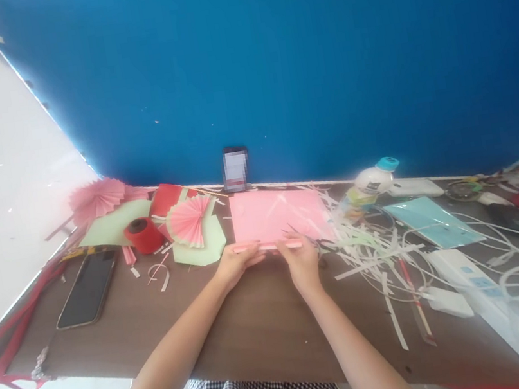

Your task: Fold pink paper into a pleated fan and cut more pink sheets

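Note:
A pink paper sheet [277, 214] lies on the brown table [259, 324] in front of the blue wall. Its near edge is folded over into a narrow strip. My left hand [236, 262] pinches that folded edge at its left end. My right hand [301, 258] presses and pinches the same edge toward its right end. Both hands have their fingers closed on the fold. Scissors [312, 238] lie just right of my right hand, partly hidden by it.
Left of the sheet lie folded pink paper fans [190, 220], green paper, a red tape roll [142, 234] and a dark phone [87, 288]. Another phone [236, 168] leans on the wall. White paper strips, a glue bottle [374, 178], cables and a power strip [466, 274] crowd the right.

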`<act>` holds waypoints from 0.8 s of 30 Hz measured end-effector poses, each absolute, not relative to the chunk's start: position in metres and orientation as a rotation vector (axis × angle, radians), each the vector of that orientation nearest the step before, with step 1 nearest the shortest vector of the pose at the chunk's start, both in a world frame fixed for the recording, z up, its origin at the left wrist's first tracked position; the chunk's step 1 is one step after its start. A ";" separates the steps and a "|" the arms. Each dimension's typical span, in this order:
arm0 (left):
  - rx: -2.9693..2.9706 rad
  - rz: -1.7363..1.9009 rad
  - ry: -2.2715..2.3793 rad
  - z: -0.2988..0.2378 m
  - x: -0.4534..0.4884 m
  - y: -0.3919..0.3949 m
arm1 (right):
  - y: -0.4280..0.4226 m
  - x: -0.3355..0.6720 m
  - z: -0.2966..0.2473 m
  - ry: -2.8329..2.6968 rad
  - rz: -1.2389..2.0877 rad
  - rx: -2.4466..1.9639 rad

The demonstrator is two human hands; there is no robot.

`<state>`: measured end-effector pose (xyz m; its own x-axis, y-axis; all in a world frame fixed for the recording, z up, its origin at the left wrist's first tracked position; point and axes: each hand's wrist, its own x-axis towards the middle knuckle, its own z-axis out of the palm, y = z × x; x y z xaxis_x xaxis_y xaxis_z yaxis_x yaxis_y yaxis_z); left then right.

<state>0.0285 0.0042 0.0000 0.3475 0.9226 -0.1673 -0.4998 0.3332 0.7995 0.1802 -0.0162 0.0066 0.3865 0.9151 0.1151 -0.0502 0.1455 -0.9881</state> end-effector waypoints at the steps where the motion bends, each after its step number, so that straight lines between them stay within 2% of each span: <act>1: 0.742 0.993 0.687 0.001 0.027 0.005 | -0.016 0.181 0.007 -0.897 0.836 -1.248; 8: 0.867 0.934 0.796 0.001 0.017 0.011 | -0.011 0.193 -0.002 -0.906 0.751 -1.350; 10: 0.843 0.953 0.817 -0.003 0.020 0.011 | -0.012 0.195 -0.003 -1.013 0.528 -1.400; 12: 0.823 0.994 0.843 -0.006 0.023 0.011 | -0.014 0.194 -0.002 -1.192 0.158 -1.417; 15: 0.853 1.001 0.844 -0.006 0.026 0.008 | -0.021 0.191 0.003 -1.655 -0.255 -1.268; 18: 0.924 0.944 0.752 -0.001 0.026 0.003 | -0.025 0.184 0.006 -2.010 -0.288 -1.116; 24: 0.969 0.882 0.570 0.010 0.024 0.001 | -0.022 0.183 0.002 -2.030 -0.268 -1.108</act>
